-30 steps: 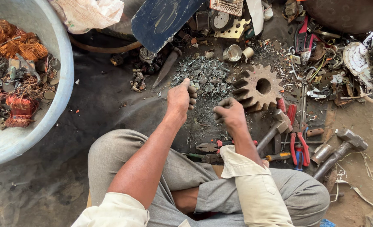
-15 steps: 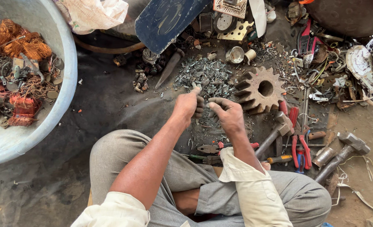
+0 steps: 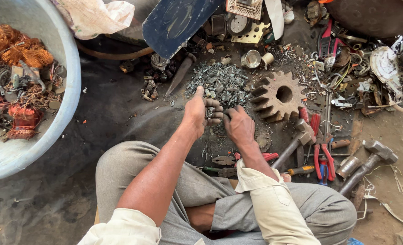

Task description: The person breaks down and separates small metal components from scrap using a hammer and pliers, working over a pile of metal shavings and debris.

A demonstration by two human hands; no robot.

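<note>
I sit cross-legged on the ground. My left hand (image 3: pixel 202 110) and my right hand (image 3: pixel 238 125) meet in front of my knees, fingertips touching. The left hand's fingers are curled in, and the right hand's fingers pinch toward them. Both close on a small grey metal scrap that is mostly hidden between them. Just beyond the hands lies a pile of small grey metal scraps (image 3: pixel 224 84). A large rusty gear wheel (image 3: pixel 278 95) lies flat to the right of the pile, close to my right hand.
A pale blue basin (image 3: pixel 72 81) at left holds copper wire coils (image 3: pixel 24 50). Two hammers (image 3: pixel 297 140) (image 3: pixel 374 156), red-handled pliers (image 3: pixel 321 152), a screwdriver (image 3: pixel 301 170) and small pliers (image 3: pixel 224 159) lie to the right. A dark blue board (image 3: pixel 179 22) and scrap clutter lie behind.
Both hands lifted off the scrap pile, where they lay apart, and drew together toward me. Their fingers have closed around a small piece.
</note>
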